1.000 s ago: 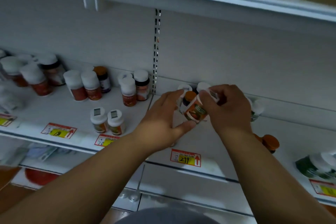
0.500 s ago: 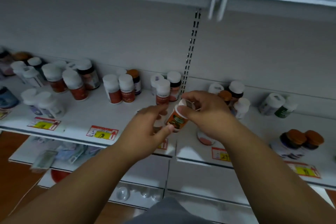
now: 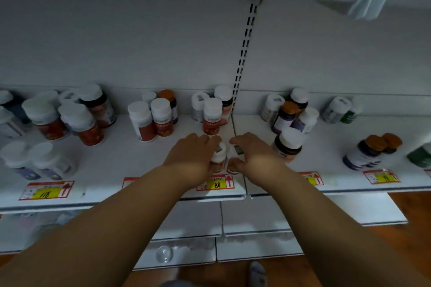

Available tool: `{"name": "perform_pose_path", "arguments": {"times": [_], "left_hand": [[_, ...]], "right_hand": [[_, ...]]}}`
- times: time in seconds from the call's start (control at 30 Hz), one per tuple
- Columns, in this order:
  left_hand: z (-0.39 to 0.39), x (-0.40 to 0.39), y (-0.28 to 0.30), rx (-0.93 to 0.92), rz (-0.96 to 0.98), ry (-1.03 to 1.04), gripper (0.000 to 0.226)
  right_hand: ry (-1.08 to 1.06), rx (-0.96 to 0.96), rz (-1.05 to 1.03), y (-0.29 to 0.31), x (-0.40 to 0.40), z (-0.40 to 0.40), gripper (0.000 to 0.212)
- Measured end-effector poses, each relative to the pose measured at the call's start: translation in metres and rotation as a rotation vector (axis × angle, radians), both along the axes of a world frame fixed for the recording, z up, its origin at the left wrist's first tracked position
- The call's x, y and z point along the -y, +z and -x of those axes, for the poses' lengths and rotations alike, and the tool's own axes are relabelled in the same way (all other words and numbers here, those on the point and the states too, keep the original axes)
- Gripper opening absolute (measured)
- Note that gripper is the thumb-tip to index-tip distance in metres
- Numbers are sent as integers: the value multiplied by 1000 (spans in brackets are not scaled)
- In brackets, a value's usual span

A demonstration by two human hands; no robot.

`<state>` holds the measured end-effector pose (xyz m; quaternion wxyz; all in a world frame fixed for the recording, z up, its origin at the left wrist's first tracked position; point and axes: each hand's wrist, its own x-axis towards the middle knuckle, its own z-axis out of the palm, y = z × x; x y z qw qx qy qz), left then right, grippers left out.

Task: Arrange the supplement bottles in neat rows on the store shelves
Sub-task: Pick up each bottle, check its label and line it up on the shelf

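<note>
White store shelf (image 3: 121, 165) spans mid-frame, crowded with supplement bottles (image 3: 151, 119). At center, near its front edge, left hand (image 3: 193, 158) grasps one small bottle (image 3: 219, 156); right hand (image 3: 254, 158) grasps another (image 3: 233, 166) beside it.

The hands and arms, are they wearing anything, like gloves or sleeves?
No gloves and no sleeves show. The left hand and the right hand are bare, and both forearms are bare up to the picture's edge. No watch, ring or bracelet shows.

Left hand (image 3: 193, 158) and right hand (image 3: 254, 158) outstretched, each grip curled closed
</note>
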<state>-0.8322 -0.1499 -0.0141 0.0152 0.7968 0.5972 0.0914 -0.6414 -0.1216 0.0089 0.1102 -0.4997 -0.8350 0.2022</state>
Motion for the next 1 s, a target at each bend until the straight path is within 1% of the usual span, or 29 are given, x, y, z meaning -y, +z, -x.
{"name": "perform_pose_path", "arguments": {"times": [0.2,0.33,0.37,0.43,0.53,0.67,0.73,0.83,0.9,0.97,1.0], "left_hand": [[3,-1,-4,33,-16,-35,67],[1,1,5,38,23,-27,66],[1,2,8,19,19,-23,66],[1,7,16,-14,-55,-25,67],[-7,16,33,19,-213,-30,69],[-55,16,56,80,-353,-79,62],[-89,11,64,125,-378,-107,56],[-137,-2,70,183,-380,-97,51],[-166,-9,70,218,-365,-43,51],[-190,-15,70,214,-358,14,52],[-199,-19,70,207,-345,39,52]], "right_hand": [[3,-6,-56,-1,5,1,55],[1,45,-55,2,8,2,59],[1,40,-76,5,11,2,62],[-9,-16,-167,14,20,-1,63],[-36,-130,-301,35,29,-15,54],[-54,-243,-376,64,24,-56,42],[-56,-292,-385,72,14,-83,34],[-11,-363,-464,76,-14,-133,18],[-35,-353,-377,74,-42,-166,20],[-92,-238,-248,66,-75,-193,29],[-93,-156,-217,60,-92,-202,32]]}}
